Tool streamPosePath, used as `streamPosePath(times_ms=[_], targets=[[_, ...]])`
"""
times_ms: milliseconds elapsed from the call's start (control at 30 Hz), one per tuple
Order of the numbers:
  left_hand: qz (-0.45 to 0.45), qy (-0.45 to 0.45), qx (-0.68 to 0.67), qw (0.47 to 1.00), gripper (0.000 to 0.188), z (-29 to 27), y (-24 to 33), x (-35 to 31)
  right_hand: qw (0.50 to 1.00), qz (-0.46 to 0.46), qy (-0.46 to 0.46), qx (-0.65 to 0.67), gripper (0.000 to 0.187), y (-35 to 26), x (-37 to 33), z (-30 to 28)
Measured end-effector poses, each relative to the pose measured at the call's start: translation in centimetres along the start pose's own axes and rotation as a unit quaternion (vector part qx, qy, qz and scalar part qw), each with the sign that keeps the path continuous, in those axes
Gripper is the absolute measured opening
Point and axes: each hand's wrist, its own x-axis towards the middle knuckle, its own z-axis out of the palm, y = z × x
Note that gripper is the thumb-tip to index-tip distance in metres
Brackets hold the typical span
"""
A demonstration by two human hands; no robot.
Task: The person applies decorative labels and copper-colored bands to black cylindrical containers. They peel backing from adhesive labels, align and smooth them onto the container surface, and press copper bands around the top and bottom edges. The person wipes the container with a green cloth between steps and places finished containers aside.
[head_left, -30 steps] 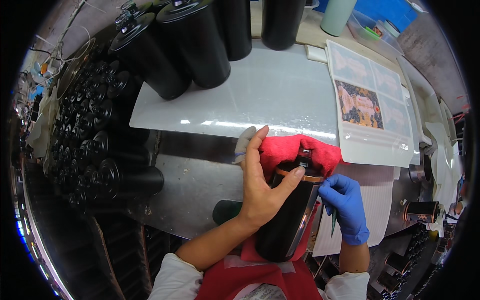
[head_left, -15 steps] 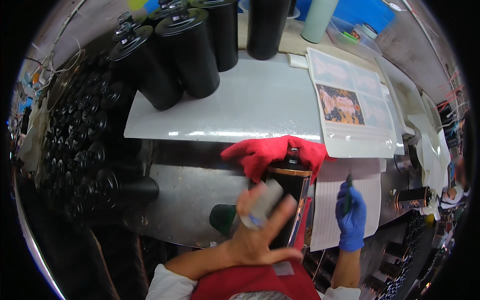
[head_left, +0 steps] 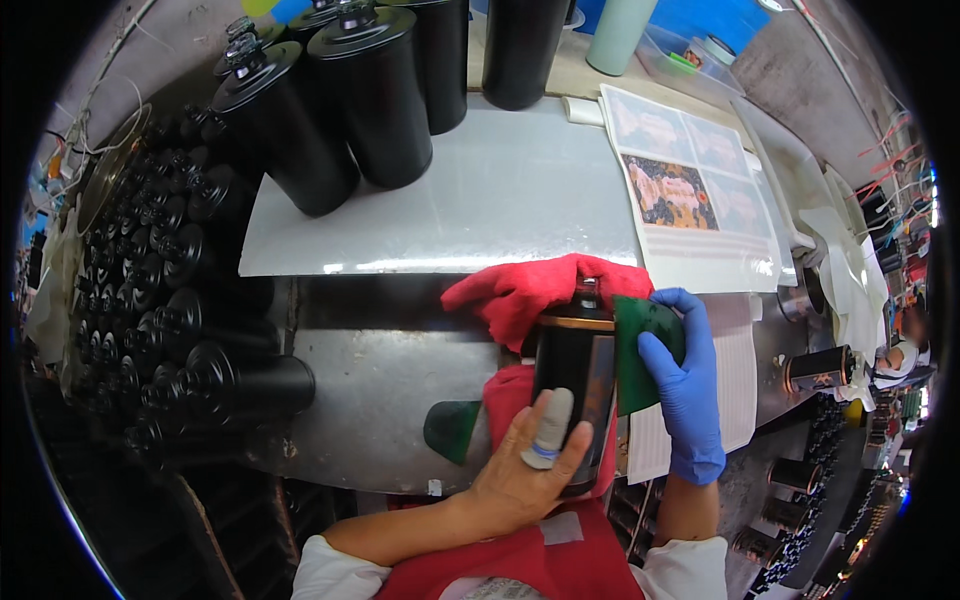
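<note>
In front of me, on a red cloth [head_left: 530, 290], lies a black bottle [head_left: 570, 355] with a copper-coloured band at its shoulder and a patterned decal on its side. My left hand [head_left: 525, 455] lies across its lower part, fingers on the surface; one finger wears a pale cover. My right hand [head_left: 685, 385], in a blue glove, pinches a dark green flat scraper [head_left: 635, 365] between thumb and fingers. The scraper's edge meets or nearly meets the bottle's right side. Another green scraper [head_left: 452, 430] lies on the metal table to the left.
Several black bottles [head_left: 375, 110] stand on the pale board [head_left: 500, 200]; many more [head_left: 175, 270] are stacked at left. Printed decal sheets [head_left: 690, 190] lie at right, above a striped paper [head_left: 735, 370]. A decorated bottle [head_left: 818, 370] lies farther right, near another person.
My right hand has risen and moved left, bringing the green scraper to the bottle. My left hand has settled down onto the bottle. The view has shifted slightly.
</note>
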Motion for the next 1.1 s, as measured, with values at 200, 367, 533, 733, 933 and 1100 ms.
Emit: streamPosePath(times_ms=[200, 367, 533, 733, 933, 1100], targets=[[-0.068, -0.112, -0.193, 0.972, 0.121, -1.1, -3.3, -1.8, 0.995, 0.048, 0.022, 0.085, 0.038, 3.1, 0.2, -2.0], [0.043, -0.032, 0.041, 0.998, 0.095, -1.7, 1.2, 0.4, 0.994, -0.089, 0.020, -0.062, 0.034, -1.5, -0.3, 0.5], [0.007, -0.027, -0.056, 0.998, 0.108, -0.7, -0.8, 0.8, 0.999, -0.044, 0.005, -0.026, 0.032, 0.4, 0.5, 0.2], [-0.107, -0.045, -0.106, 0.988, 0.103, -2.1, -0.9, -1.3, 0.996, 0.032, 0.040, 0.076, 0.032, 3.7, 0.3, -2.2], [0.146, -0.094, 0.290, 0.941, 0.037, -1.7, 2.4, 2.8, 0.988, -0.115, -0.001, -0.099, 0.032, -0.9, 0.2, 1.2], [0.009, -0.004, 0.000, 1.000, 0.058, -0.2, -1.1, -1.8, 0.994, 0.037, 0.005, 0.100, 0.032, 3.3, 0.8, -1.6]])
